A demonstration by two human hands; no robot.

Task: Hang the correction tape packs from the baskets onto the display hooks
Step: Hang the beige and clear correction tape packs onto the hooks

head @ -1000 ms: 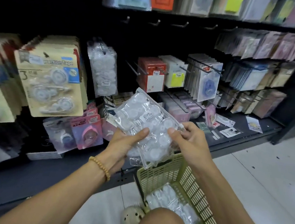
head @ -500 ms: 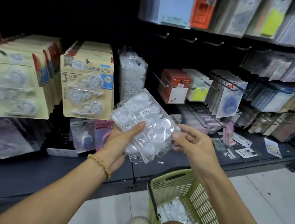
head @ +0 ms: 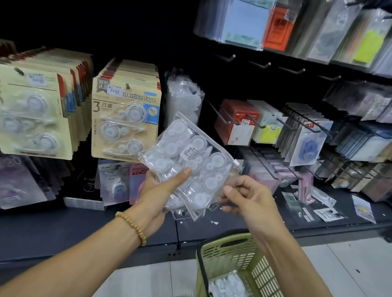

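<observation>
Back wall: black display panel (head: 120,25), dark and unlit at upper left.
Hooks: a row of bare black pegs (head: 262,64) under the top shelf; longer wire pegs (head: 307,116) lower right.
Top shelf: sleeved paper pads (head: 244,23), blue, orange and yellow, leaning in a row.
Right racks: rows of flat stationery packets (head: 366,143), red and white boxes (head: 239,123) beside them.
Base ledge: dark grey shelf (head: 267,215), loose cards and small packets (head: 328,212) lying on it at right.
Floor: pale tiles (head: 357,266), glossy, with a few dark specks.
Light: bright from the right, fading to shadow on the left.
</observation>
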